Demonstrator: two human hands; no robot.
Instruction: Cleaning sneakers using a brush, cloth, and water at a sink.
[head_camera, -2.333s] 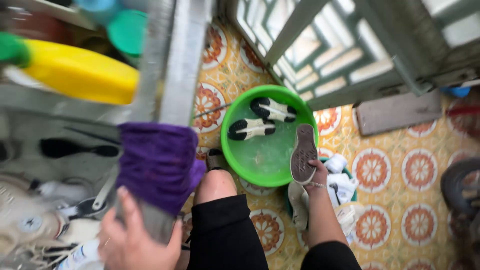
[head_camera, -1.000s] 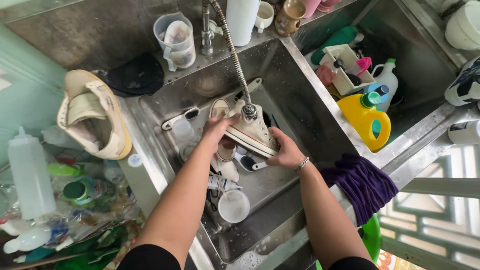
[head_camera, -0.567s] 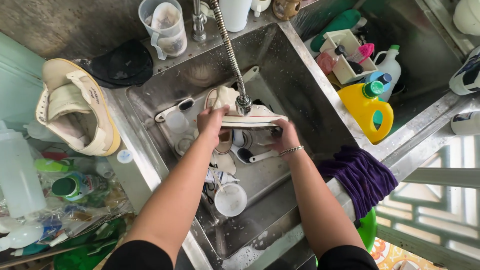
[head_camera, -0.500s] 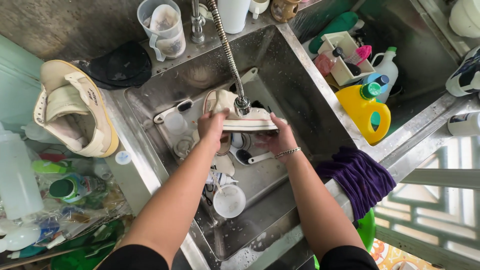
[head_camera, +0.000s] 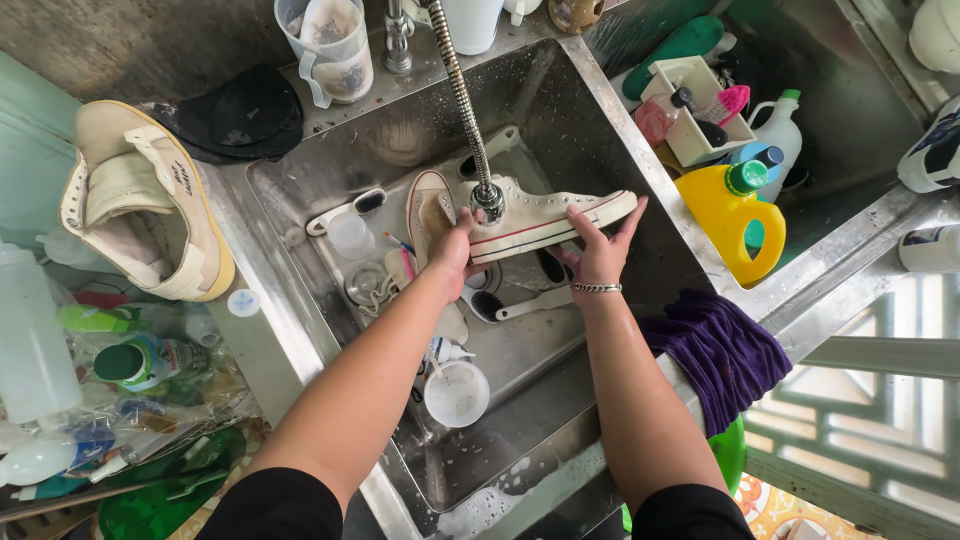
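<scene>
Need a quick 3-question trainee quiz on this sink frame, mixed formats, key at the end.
1. True or false: the left hand and the right hand both hold the white sneaker over the steel sink.
2. Multiple choice: what hangs over the sink's front right rim? A) purple cloth B) a green apron C) a rubber glove
3. Fill in: the faucet's flexible metal hose ends just above the ___.

Key: 1 true. 2 A. 3 sneaker.
</scene>
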